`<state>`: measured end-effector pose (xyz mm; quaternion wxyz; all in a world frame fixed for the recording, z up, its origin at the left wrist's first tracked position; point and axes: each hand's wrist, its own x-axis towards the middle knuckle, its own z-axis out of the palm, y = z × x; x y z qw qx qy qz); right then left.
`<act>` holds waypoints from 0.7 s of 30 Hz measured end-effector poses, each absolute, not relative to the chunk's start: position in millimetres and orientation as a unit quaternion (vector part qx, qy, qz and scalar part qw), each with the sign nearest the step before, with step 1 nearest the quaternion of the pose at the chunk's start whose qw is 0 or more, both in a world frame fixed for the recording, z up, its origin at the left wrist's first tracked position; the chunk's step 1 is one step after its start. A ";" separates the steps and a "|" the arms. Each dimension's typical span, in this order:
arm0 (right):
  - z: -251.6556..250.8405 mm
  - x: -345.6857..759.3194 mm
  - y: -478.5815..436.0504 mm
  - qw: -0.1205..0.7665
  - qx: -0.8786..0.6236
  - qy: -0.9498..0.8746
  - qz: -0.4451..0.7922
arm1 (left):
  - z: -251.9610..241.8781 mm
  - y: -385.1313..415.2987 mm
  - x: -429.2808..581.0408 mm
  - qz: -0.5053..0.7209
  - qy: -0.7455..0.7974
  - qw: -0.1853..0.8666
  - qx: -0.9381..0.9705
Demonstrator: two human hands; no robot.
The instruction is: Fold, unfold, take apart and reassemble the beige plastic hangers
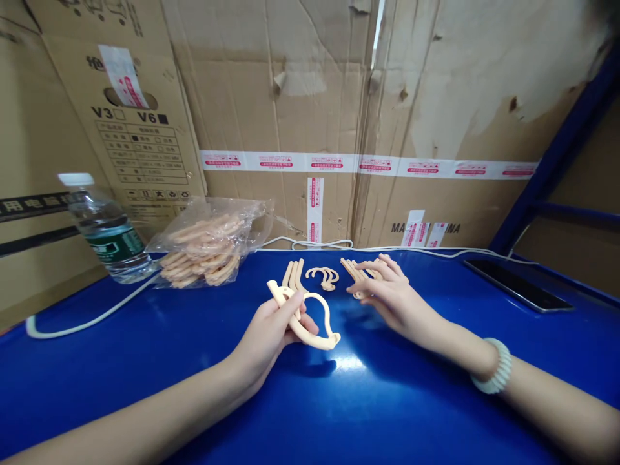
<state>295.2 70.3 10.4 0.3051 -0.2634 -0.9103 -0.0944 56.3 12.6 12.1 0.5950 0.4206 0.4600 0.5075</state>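
Note:
My left hand (272, 328) is closed around a cream plastic hook-shaped frame (310, 326), held just above the blue table (145, 361). My right hand (392, 296) rests on the table with fingers spread, its fingertips touching a small group of cream plastic strips (356, 271). Another bundle of strips (292, 274) lies just beyond my left hand. Between the two groups lie small curved cream hooks (325, 276). A pale bead bracelet (495, 367) circles my right wrist.
A clear bag of the same cream parts (209, 244) sits at the back left beside a water bottle (107, 230). A white cable (92, 316) runs along the table's back. A dark phone (516, 284) lies at right. Cardboard boxes (310, 116) wall the back.

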 end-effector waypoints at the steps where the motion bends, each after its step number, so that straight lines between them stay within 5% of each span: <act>1: 8.6 297.9 75.8 0.299 -0.264 -0.913 -0.092 | 11.7 12.7 55.9 0.507 0.458 0.596 0.420; 21: -0.9 288.4 90.5 0.235 -0.337 -0.912 -0.009 | 15.9 15.8 61.2 0.452 0.476 0.598 0.460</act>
